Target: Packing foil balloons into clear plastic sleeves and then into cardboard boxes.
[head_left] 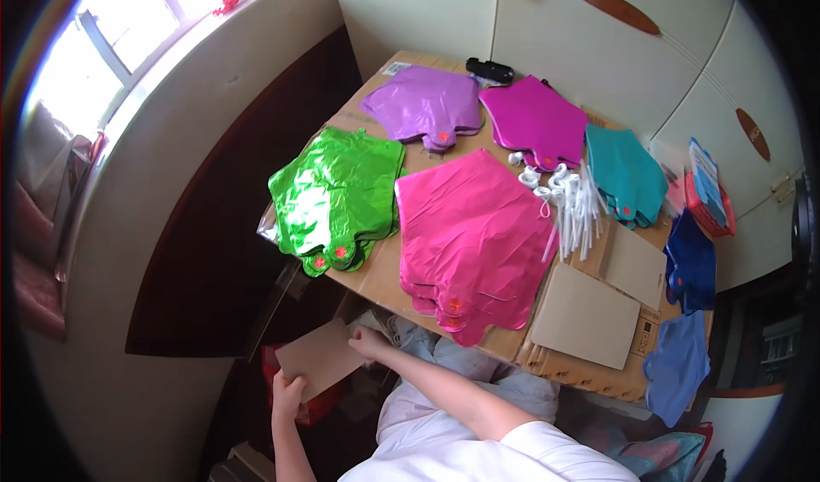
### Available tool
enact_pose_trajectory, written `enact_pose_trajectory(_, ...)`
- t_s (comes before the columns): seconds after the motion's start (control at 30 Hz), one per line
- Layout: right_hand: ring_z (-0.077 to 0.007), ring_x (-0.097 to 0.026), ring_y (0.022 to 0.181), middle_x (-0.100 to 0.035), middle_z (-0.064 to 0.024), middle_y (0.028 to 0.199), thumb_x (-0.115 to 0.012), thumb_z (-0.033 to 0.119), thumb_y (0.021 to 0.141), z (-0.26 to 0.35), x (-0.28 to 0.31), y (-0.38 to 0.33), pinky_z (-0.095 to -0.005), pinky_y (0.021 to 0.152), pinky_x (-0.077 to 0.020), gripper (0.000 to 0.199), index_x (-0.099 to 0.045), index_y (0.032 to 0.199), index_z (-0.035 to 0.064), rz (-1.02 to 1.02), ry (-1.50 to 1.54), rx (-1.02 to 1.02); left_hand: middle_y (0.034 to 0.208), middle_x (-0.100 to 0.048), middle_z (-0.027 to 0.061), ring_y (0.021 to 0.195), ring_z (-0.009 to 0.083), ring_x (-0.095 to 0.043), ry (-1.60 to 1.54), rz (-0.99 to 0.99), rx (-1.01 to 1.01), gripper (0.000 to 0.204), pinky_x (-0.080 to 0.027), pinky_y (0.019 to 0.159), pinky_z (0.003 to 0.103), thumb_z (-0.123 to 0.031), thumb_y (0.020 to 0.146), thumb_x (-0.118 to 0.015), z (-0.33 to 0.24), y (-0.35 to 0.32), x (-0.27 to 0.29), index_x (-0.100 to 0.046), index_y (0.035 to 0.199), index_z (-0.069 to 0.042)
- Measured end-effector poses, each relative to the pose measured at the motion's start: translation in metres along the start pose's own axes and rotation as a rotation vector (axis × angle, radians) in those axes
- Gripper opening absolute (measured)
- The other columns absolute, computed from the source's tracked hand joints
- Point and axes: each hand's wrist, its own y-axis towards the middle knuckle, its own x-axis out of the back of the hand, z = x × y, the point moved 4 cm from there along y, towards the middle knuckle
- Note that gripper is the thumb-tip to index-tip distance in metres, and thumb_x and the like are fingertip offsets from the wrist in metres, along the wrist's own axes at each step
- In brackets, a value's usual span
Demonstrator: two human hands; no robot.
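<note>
Two hands show: the left hand (287, 395) and the right hand (367, 343), together gripping one cardboard piece (319, 360). On the table (384, 275) lie seven balloon stacks: green (335, 193), purple (424, 104), magenta (534, 120), pink (472, 230), teal (625, 175), dark blue (691, 264) and light blue (678, 364). Two cardboard sheets (586, 315) lie flat. One bundle of white straws (576, 210) is there; its number cannot be counted.

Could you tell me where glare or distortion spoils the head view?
Head view: the window is blown out white; sheen glints on the green foil balloons; fisheye bends the cupboard doors near the dark rim; both hands on the brown card sit in dimmer light.
</note>
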Motion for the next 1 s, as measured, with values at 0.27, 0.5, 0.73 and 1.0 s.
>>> enact_pose_trajectory(0.27, -0.0162, -0.057, 0.088, -0.06, -0.0082, 0.102, -0.057, 0.008, 0.076, 0.012, 0.007, -0.024, -0.0305, 0.078, -0.0444, 0.031, -0.053, 0.107, 0.0038, 0.257, 0.64, -0.056, 0.092, -0.063, 0.003, 0.085, 0.0118, -0.059, -0.135, 0.05, 0.008, 0.025, -0.045, 0.074, 0.025, 0.002, 0.075, -0.051, 0.014, -0.001, 0.007, -0.06, 0.099, 0.002)
enact_pose_trajectory(0.5, -0.0202, -0.063, 0.069, -0.063, -0.0123, 0.08, -0.056, 0.01, 0.085, 0.115, 0.108, -0.197, -0.0336, 0.061, -0.0501, 0.032, -0.046, 0.115, 0.004, 0.044, 0.008, 0.665, 0.094, -0.061, 0.0032, 0.084, 0.014, -0.058, 0.038, -0.039, -0.335, 0.031, -0.046, 0.075, 0.026, -0.001, 0.081, -0.041, -0.079, -0.027, -0.03, -0.056, 0.107, 0.0)
enact_pose_trajectory(0.73, -0.0334, -0.062, 0.07, -0.061, -0.0169, 0.09, -0.056, 0.005, 0.083, 0.115, 0.151, -0.302, -0.0388, 0.058, -0.051, 0.037, -0.045, 0.118, 0.0047, -0.55, -0.089, 0.968, 0.07, -0.055, 0.0134, 0.062, 0.0296, -0.058, 0.368, -0.186, -0.882, 0.068, -0.043, 0.055, 0.035, -0.06, 0.091, -0.024, -0.197, -0.042, -0.164, -0.05, 0.103, 0.002)
enact_pose_trajectory(1.0, -0.033, -0.063, 0.071, -0.062, -0.0175, 0.084, -0.055, 0.01, 0.087, 0.073, 0.237, -0.381, -0.0375, 0.064, -0.0501, 0.023, -0.054, 0.107, 0.0011, -0.965, -0.189, 0.728, 0.09, -0.052, 0.0057, 0.082, 0.0165, -0.051, 0.011, 0.713, -0.7, 0.045, -0.04, 0.071, 0.03, -0.04, 0.096, -0.036, -0.228, -0.042, -0.28, -0.046, 0.111, 0.001)
